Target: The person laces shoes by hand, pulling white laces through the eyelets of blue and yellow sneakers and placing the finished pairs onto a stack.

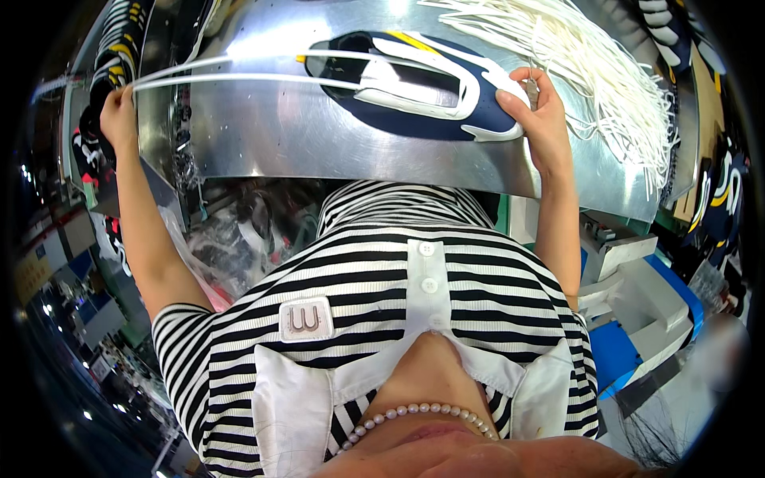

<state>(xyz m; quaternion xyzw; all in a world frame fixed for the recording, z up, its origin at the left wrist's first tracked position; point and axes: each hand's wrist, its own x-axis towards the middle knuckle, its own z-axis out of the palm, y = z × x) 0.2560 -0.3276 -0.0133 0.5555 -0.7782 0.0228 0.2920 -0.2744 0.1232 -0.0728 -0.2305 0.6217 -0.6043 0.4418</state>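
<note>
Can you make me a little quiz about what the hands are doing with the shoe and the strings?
1. True or false: the right hand holds the dark blue shoe upper by its end.
2. What does the left hand pull? A) white laces B) a brush C) a box
3. Fill in: the shoe upper lies on a shiny ___ table.

Key: 1 true; 2 A; 3 metal.
</note>
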